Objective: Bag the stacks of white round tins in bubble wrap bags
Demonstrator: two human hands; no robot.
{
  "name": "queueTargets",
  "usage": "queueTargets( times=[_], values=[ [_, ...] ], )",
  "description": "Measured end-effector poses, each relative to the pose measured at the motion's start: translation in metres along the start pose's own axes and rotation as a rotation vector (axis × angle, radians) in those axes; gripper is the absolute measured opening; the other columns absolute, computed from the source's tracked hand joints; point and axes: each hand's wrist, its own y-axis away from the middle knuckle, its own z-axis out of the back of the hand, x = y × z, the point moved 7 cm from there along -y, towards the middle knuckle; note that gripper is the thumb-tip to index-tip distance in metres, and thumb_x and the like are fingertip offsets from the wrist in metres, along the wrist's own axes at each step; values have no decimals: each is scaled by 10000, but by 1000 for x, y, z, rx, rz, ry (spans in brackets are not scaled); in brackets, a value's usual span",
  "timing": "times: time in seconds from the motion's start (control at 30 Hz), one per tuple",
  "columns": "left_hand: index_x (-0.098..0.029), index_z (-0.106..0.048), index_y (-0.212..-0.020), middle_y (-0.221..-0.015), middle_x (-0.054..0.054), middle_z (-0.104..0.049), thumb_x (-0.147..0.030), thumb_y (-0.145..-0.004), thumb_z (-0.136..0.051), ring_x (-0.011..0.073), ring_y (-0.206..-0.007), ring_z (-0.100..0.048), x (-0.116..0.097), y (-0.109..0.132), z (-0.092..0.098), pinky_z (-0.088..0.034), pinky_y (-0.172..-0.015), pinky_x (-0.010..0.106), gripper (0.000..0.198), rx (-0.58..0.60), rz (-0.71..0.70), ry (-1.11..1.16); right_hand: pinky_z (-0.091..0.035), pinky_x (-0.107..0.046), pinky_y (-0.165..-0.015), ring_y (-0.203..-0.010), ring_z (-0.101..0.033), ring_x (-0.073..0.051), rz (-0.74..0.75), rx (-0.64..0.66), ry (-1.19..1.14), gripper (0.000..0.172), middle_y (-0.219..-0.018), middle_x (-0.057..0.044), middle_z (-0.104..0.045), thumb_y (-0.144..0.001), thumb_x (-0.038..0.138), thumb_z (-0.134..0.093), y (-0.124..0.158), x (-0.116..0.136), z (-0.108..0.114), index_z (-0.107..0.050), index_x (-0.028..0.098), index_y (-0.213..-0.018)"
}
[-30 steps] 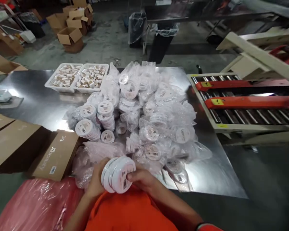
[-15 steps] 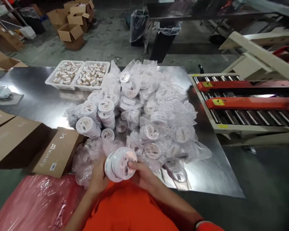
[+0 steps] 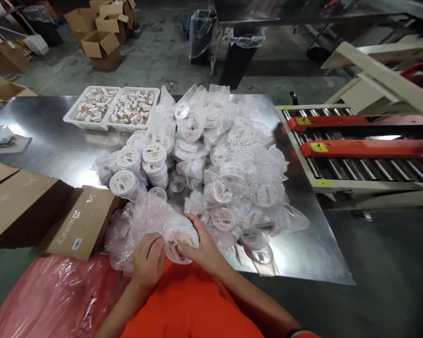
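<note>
Both my hands are low at the front of the steel table. My right hand (image 3: 201, 249) grips a stack of white round discs (image 3: 183, 241) with printed labels. My left hand (image 3: 148, 259) is closed on a clear bubble-wrap sleeve (image 3: 151, 219), which covers the left part of the stack. Behind them lies a heap of discs in clear plastic wrap (image 3: 229, 183). Unwrapped white disc stacks (image 3: 125, 184) stand at the heap's left side.
Two white baskets of small cream items (image 3: 111, 109) stand on the steel table (image 3: 52, 145). A brown printed carton (image 3: 81, 223) sits at left, above a pink plastic sheet (image 3: 56, 295). A roller conveyor with orange bars (image 3: 359, 150) stands at right.
The bubble wrap has been drawn up over the disc stack. My hands have moved closer together around it, and the stack's left part is now covered.
</note>
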Motion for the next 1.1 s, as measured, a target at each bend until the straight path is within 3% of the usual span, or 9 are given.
queueTargets(
  times=[0.1,0.17,0.23,0.3,0.4,0.53,0.73,0.97,1.1],
  values=[
    [-208,-617,-761,-741,53,-649,-223,-918,-389,153,-662,-591,-11,11,-28,-457,-616,255,277,242,-45,-22,-285,-422,-1111,-1316,-389,-275,11,-93,-8,811,-1422,-88,-431,-641,262,-690,-9,-4,4,-373,223,-1387],
    [-213,-605,-743,-724,35,-641,-242,-926,-376,145,-619,-570,-10,17,-43,-422,-564,245,294,354,24,-22,-227,-408,-1144,-1350,-349,-256,64,-197,11,766,-1446,-82,-411,-667,252,-652,-12,-7,6,-385,219,-1385],
    [-213,-591,-742,-712,29,-632,-254,-924,-377,144,-617,-566,-5,16,-45,-408,-558,243,284,341,125,3,-231,-395,-1144,-1329,-379,-249,74,-207,-21,679,-1414,-74,-453,-679,280,-661,-13,-11,1,-460,223,-1324],
    [-210,-576,-741,-693,32,-616,-264,-911,-386,148,-633,-568,-1,8,-35,-408,-580,246,260,252,202,47,-348,-389,-1073,-1231,-484,-246,-7,-106,-188,552,-1317,-70,-542,-722,385,-650,-14,-19,-8,-528,231,-1238],
    [-209,-512,-684,-621,13,-554,-280,-900,-383,133,-575,-518,6,-7,-19,-384,-552,242,261,189,341,158,-519,-348,-768,-904,-628,-216,-237,43,-542,469,-1048,-59,-656,-782,549,-549,-14,-32,-19,-567,235,-1130],
    [-214,-414,-621,-545,-29,-449,-326,-911,-354,109,-503,-427,9,-15,-12,-339,-493,228,317,240,496,307,-451,-244,-522,-585,-548,-120,-396,55,-598,449,-827,20,-632,-626,365,-725,-15,-47,-20,-567,248,-1030],
    [-207,-457,-633,-556,-35,-463,-328,-881,-400,113,-528,-443,29,-5,-6,-340,-522,226,282,252,528,183,-369,-192,-488,-551,-460,-86,-158,-7,-490,352,-715,70,-520,-659,266,-685,-21,-31,5,-475,242,-940],
    [-206,-479,-629,-600,-17,-492,-321,-874,-414,130,-576,-480,41,-1,-5,-385,-565,232,279,211,536,220,-351,-216,-531,-553,-401,-82,90,159,-225,110,-749,41,-445,-826,282,-530,-17,10,20,-542,236,-925],
    [-201,-497,-617,-748,31,-570,-333,-894,-411,164,-719,-563,33,-7,0,-449,-662,255,319,130,556,312,-398,-266,-645,-672,-473,-131,130,85,58,237,-742,-4,-458,-812,167,-410,-24,6,22,-642,199,-771]
  ],
)
